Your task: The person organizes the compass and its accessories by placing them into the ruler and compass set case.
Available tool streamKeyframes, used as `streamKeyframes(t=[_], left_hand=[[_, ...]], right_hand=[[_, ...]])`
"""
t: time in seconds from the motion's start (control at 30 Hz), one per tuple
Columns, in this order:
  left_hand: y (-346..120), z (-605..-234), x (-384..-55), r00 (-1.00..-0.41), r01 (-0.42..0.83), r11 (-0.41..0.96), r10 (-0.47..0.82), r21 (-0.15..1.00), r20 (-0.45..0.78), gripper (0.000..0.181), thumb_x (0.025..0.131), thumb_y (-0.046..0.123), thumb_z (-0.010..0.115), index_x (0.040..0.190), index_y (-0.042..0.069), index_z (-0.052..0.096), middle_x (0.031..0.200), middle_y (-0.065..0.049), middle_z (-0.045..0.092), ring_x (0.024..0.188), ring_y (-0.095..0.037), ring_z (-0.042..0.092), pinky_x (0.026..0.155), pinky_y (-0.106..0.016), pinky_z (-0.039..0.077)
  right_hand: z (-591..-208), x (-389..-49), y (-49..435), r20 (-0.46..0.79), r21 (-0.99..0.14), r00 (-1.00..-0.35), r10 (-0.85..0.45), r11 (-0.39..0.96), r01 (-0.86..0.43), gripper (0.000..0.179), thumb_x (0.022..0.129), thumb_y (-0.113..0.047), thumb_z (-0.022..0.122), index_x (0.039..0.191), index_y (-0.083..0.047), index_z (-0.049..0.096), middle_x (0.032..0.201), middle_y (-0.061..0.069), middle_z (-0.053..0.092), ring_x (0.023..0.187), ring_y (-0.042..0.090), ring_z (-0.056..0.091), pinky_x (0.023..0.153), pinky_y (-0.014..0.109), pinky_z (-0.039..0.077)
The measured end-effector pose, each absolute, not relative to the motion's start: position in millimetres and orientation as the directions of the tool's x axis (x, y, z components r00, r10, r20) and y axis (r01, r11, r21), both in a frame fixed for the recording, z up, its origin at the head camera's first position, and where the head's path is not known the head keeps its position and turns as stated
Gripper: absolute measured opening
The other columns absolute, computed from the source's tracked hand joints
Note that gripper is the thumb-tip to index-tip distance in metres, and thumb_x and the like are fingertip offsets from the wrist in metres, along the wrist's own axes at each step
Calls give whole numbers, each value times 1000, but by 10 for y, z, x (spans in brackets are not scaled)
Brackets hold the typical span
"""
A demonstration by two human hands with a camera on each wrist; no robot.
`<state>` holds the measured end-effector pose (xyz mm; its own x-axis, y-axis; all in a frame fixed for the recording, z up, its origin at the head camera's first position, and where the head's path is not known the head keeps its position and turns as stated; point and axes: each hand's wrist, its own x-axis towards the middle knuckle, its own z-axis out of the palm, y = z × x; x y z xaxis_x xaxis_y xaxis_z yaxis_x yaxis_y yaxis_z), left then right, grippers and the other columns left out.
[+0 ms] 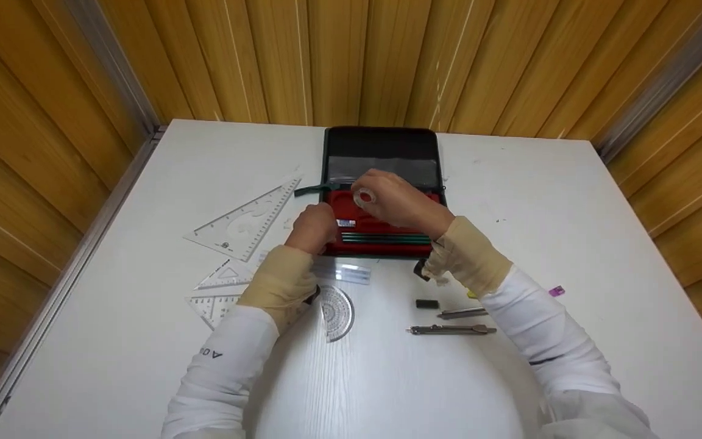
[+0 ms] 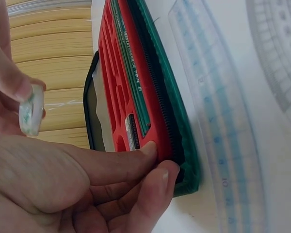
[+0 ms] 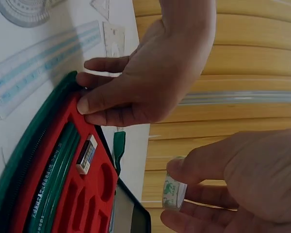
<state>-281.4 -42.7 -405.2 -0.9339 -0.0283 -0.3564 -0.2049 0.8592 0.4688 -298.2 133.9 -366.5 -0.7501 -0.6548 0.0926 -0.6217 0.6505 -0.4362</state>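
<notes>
My right hand [image 1: 400, 198] pinches a small roll of clear tape [image 3: 170, 193] with a green print between thumb and fingers, held above the case. The drawing-set case [image 1: 381, 143] lies unzipped, with its dark lid folded back. At the near left corner, my left hand [image 1: 314, 228] pinches the edge of the red moulded tray [image 3: 105, 158] inside it, the thumb on top. Green pencils [image 3: 51, 179] lie in the tray's long slot, and a small eraser [image 3: 87, 156] sits beside them. The tray's round recess [image 3: 106, 179] holds nothing.
Two clear set squares [image 1: 244, 222] lie left of the case. A striped ruler [image 1: 351, 272] and a protractor [image 1: 339, 312] lie in front. Right of these are a dark green block [image 1: 427, 303], two metal compasses [image 1: 451, 330] and a purple sharpener [image 1: 557, 291].
</notes>
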Motion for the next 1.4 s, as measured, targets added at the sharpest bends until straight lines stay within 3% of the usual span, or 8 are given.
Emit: streamKeyframes(t=[0.63, 0.83, 1.17, 1.4], left_hand=[[-401, -4075, -2813, -941, -178, 889, -27, 422, -339, 20, 92, 0, 66, 111, -5, 69, 102, -18, 71, 73, -26, 64, 58, -33, 56], [-405, -4072, -2801, -947, -154, 905, -21, 396, -320, 20, 91, 0, 66, 110, -4, 70, 107, -18, 71, 83, -28, 67, 63, -35, 56], [-400, -4075, -2784, -951, -137, 904, -6, 404, -309, 22, 92, 1, 65, 112, -4, 71, 110, -17, 71, 85, -27, 64, 65, -35, 55], [-415, -4065, -2790, -953, -134, 908, -8, 396, -303, 23, 93, 2, 65, 114, -4, 70, 111, -18, 70, 89, -28, 65, 71, -37, 57]], right_hand=[[-3998, -3467, 1058, -30, -461, -814, -580, 730, -504, 36, 100, -8, 67, 135, -3, 62, 130, 15, 56, 117, 27, 55, 107, 42, 48], [-4087, -3550, 1013, -8, -443, -794, -607, 714, -542, 30, 103, -12, 63, 130, 0, 64, 124, 18, 61, 111, 28, 57, 101, 41, 51], [-4222, -3607, 951, -71, -393, -815, -575, 767, -507, 28, 102, -14, 65, 128, -2, 65, 121, 16, 63, 109, 28, 59, 101, 42, 52], [-4272, -3638, 914, -50, -354, -807, -588, 766, -537, 23, 100, -11, 67, 120, 0, 67, 114, 17, 63, 107, 30, 59, 98, 43, 51]])
